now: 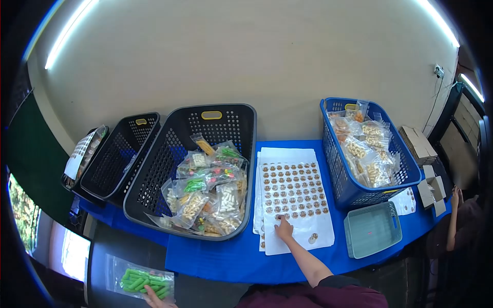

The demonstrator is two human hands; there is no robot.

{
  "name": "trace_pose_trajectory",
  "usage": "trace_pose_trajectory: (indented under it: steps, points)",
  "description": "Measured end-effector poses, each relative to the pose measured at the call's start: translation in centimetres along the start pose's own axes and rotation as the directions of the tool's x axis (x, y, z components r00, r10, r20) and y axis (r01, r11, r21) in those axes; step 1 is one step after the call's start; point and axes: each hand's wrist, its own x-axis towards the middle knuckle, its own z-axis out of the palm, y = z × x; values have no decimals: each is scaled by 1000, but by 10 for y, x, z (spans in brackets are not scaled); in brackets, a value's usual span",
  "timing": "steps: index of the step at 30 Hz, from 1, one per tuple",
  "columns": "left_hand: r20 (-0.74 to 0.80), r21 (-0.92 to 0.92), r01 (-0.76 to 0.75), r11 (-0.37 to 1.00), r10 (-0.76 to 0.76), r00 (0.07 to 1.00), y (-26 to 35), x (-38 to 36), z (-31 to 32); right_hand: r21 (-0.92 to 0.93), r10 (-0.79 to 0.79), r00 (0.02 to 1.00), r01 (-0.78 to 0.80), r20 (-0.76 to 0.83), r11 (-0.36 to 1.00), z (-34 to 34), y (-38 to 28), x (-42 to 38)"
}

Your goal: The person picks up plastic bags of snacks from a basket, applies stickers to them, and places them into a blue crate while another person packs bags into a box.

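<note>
At the lower left, my left hand (155, 297) grips the edge of a clear plastic bag (114, 274) filled with bright green sticks (144, 282). My right hand (284, 229) is over a white sheet (295, 236) with rows of round brown stickers (301, 188). Its fingertips are together at a sticker in the lowest row, on the left side of the sheet. A loose-looking round sticker (313, 238) lies lower on the same sheet. More sheets (257, 220) are stacked beneath it.
A large dark basket (134, 197) and a blue basket (411, 172) hold bagged snacks. Two more dark baskets (110, 192) stand at the left. On the right are a grey-green tray (372, 210), cardboard boxes (430, 192) and another person's arm (453, 223). A blue cloth (215, 259) covers the table.
</note>
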Motion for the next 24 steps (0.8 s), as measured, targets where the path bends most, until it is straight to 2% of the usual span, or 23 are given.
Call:
trace_pose_trajectory:
  steps: [1, 4, 5, 8, 11, 14, 18, 21, 24]
  points:
    - [86, -21, -12, 1000, 14, 996, -1, -2, 0, 18, 0, 1000, 0, -1, 1000, 4, 3, 4]
    - [-10, -27, 37, 999, -37, 999, -7, 2, -5, 17, 60, 997, -61, 39, 998, 2, 1, 4]
    - [12, -33, 16, 999, -16, 1000, -4, 0, -2, 8, 69, 995, -70, 70, 998, -3, -1, 5]
    - [-86, 21, -3, 1000, 4, 996, -4, -1, 0, -17, 53, 992, -52, 113, 999, -8, 1, 9]
    - [57, 41, -33, 999, 31, 998, -9, 4, -7, 10, 17, 992, -18, 121, 1000, -5, 8, 9]
    - [181, -26, 14, 1000, -9, 984, -8, 3, -1, -30, 21, 992, -18, 127, 999, -7, 2, 6]
    - [20, 7, -22, 1000, 22, 1000, -23, 5, -2, -84, 1, 987, 13, 158, 996, -6, 2, 9]
    - [59, -17, 44, 999, -43, 997, -25, 1, -5, -97, 5, 978, 15, 207, 995, -9, -2, 11]
    - [192, -3, 63, 998, -61, 980, -33, 4, -13, -92, -7, 976, 28, 220, 995, -4, -1, 17]
